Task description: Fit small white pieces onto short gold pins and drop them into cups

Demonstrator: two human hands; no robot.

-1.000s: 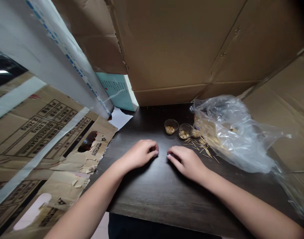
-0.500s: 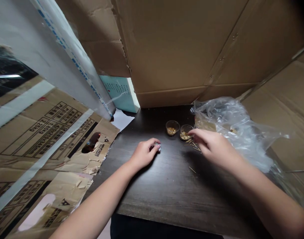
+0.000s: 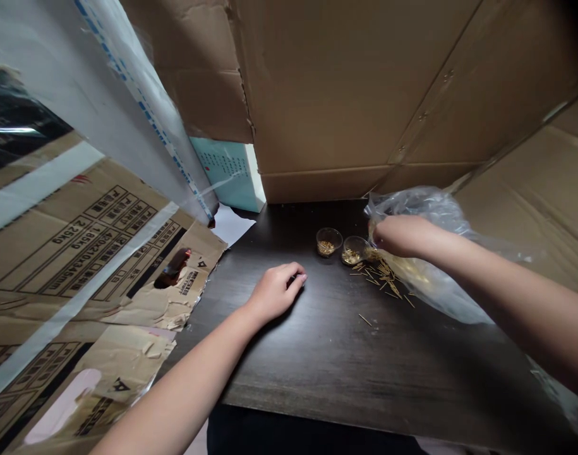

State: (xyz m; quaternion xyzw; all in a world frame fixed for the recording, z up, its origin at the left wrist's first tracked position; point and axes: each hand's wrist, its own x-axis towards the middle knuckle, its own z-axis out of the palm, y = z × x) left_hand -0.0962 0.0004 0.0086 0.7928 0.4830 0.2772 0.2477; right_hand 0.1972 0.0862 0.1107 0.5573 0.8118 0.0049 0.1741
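My left hand [image 3: 275,291] rests on the dark wooden table [image 3: 317,354], fingers curled and pinched together; what they hold is hidden. My right hand [image 3: 398,235] reaches across to the far right, fingers closed over the third small cup at the mouth of the clear plastic bag [image 3: 440,253]. Two small clear cups [image 3: 329,241] [image 3: 354,249] holding tiny brass parts stand just left of that hand. Thin brass pins [image 3: 381,275] lie scattered on the table below it, and one stray pin [image 3: 364,320] lies nearer to me.
Cardboard box walls [image 3: 345,95] close off the back and right. Flattened printed cartons [image 3: 90,253] and a white sheet lean in from the left. A light blue box [image 3: 229,170] and a white paper [image 3: 227,224] sit at the back left corner.
My right hand left the table's middle and moved up and right to the cups by the bag. My left hand stayed almost in place.
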